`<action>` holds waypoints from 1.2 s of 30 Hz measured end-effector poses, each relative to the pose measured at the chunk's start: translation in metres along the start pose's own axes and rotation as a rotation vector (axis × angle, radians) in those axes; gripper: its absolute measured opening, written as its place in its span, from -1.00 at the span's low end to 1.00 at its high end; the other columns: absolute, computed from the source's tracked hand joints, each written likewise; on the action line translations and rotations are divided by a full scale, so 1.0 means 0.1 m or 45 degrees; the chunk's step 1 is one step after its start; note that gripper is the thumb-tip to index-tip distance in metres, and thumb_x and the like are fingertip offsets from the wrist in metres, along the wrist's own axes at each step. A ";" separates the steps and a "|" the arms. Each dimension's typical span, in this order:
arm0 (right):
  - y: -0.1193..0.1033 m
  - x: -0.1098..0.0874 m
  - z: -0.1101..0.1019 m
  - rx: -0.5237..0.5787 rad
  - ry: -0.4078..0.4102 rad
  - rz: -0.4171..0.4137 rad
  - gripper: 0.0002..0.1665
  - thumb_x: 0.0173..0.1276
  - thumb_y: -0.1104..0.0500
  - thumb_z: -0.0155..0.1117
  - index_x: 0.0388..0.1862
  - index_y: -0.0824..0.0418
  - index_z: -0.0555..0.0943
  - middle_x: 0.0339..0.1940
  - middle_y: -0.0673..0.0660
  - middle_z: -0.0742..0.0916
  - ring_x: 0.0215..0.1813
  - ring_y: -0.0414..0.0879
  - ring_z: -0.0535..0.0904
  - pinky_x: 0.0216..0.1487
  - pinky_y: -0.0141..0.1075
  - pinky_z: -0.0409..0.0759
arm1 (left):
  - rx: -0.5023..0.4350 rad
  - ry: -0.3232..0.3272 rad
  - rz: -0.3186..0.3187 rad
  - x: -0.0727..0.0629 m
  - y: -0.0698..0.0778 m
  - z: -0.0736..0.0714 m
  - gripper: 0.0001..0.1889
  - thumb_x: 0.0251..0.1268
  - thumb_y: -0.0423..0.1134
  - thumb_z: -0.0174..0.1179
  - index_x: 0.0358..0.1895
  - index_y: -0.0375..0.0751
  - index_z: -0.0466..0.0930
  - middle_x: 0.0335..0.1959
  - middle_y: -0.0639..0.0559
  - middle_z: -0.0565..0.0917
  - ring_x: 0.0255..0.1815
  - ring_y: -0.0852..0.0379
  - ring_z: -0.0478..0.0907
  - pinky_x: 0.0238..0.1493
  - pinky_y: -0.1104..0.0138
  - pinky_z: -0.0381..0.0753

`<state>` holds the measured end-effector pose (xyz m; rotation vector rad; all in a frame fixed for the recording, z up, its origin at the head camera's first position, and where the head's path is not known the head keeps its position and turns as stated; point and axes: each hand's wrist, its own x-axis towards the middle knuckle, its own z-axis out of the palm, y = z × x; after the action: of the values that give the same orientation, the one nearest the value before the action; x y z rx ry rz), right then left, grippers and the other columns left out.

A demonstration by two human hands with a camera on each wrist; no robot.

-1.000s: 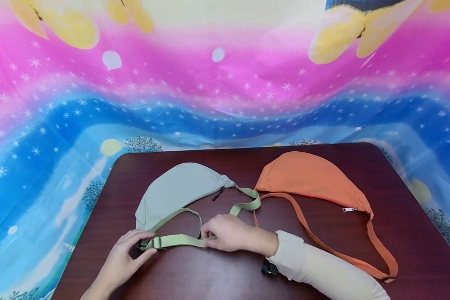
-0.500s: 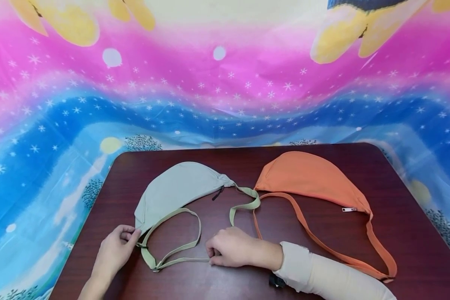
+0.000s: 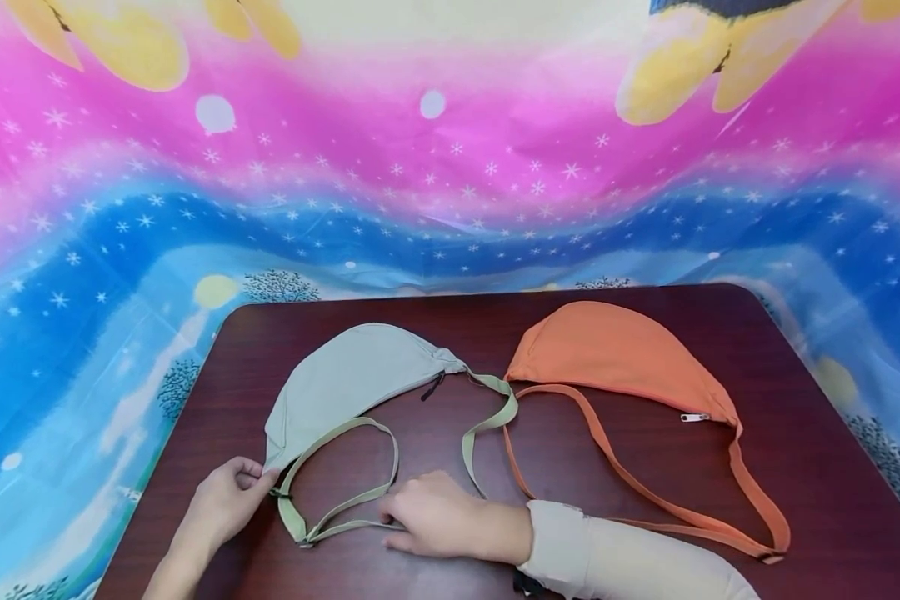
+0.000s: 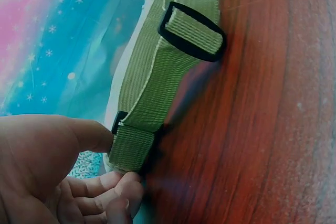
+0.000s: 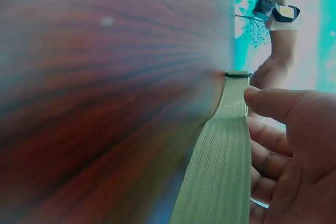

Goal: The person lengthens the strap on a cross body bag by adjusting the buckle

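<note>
- Between the left fingertips, here's the near end of the grey-green bag (image 3: 356, 375), pinched by the left hand (image 3: 228, 500); the bag itself lies flat just beyond those fingers, curved side away.
- Over at the right hand (image 3: 446, 517), thumb and fingers parted and loosely bent, with the green strap (image 5: 218, 166) right alongside the fingertips!
- Between the two hands, that strap forms a loop, and a black slide buckle (image 4: 185, 45) sits on it, near the left fingers.
- Past the right fingers, more green strap curves away, its bend just beside the orange bag (image 3: 615, 354).
- Farther out, beyond and to the right of the right fingers, that orange one lies flat, its orange strap (image 3: 765, 498) looped towards the person.
- Under both sets of fingers, dark red-brown table (image 3: 232, 375); well beyond them, a bright snowflake-patterned cloth (image 3: 495, 167).
</note>
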<state>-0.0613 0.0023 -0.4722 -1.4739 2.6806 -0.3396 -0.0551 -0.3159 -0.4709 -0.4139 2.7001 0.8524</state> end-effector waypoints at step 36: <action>-0.21 0.09 0.05 -0.088 0.065 -0.237 -0.73 0.18 -0.02 0.52 -0.58 -0.19 0.57 -0.66 -0.33 0.53 -0.60 -0.47 0.31 -0.60 -0.51 0.23 | 0.023 0.344 0.196 1.07 0.03 -0.45 -0.58 0.57 -0.11 0.12 0.05 -0.50 0.63 -0.27 -0.30 0.72 -0.50 0.03 0.62 -0.49 0.20 0.56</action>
<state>-0.0482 -0.0170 -0.4723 -1.7636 2.6243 -0.3011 -0.1623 -0.3595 -0.4706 -0.3418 3.0193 0.8670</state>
